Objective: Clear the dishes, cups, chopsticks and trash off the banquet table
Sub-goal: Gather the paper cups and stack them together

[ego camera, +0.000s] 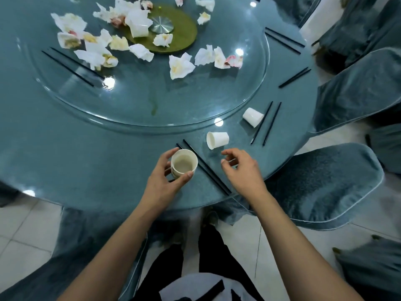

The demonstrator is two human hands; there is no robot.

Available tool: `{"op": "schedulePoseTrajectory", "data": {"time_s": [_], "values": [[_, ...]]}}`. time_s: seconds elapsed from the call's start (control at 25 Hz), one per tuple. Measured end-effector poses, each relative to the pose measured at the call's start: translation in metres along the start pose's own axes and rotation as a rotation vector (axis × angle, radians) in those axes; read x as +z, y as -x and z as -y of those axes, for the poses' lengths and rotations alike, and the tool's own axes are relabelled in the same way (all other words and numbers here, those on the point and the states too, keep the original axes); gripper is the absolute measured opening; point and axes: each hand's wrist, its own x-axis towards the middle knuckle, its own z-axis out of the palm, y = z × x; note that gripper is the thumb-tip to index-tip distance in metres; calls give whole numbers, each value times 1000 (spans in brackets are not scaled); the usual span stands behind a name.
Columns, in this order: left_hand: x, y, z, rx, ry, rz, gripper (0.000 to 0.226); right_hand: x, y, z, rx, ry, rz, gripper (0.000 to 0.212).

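My left hand grips a stack of white paper cups upright near the table's front edge. My right hand hovers just right of it with loosely curled fingers, holding nothing. A pair of black chopsticks lies on the table between my hands. A white paper cup lies tipped on its side just beyond my right hand. Another tipped cup lies farther right, beside a second chopstick pair.
A glass turntable carries several crumpled, stained napkins, a crushed cup and chopsticks. More chopstick pairs lie along the round table's right rim. Covered chairs crowd the right side.
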Motion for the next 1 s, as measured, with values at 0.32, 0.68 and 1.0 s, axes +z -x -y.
{"op": "schedulePoseTrajectory", "data": {"time_s": [0.32, 0.68, 1.0], "values": [[13, -22, 18, -32, 60, -79, 68, 14, -72, -8, 47, 100, 37, 25], [13, -27, 26, -72, 103, -113, 67, 35, -115, -5, 33, 273, 55, 33], [13, -26, 28, -83, 70, -82, 70, 47, -122, -8, 43, 441, 73, 27]]}}
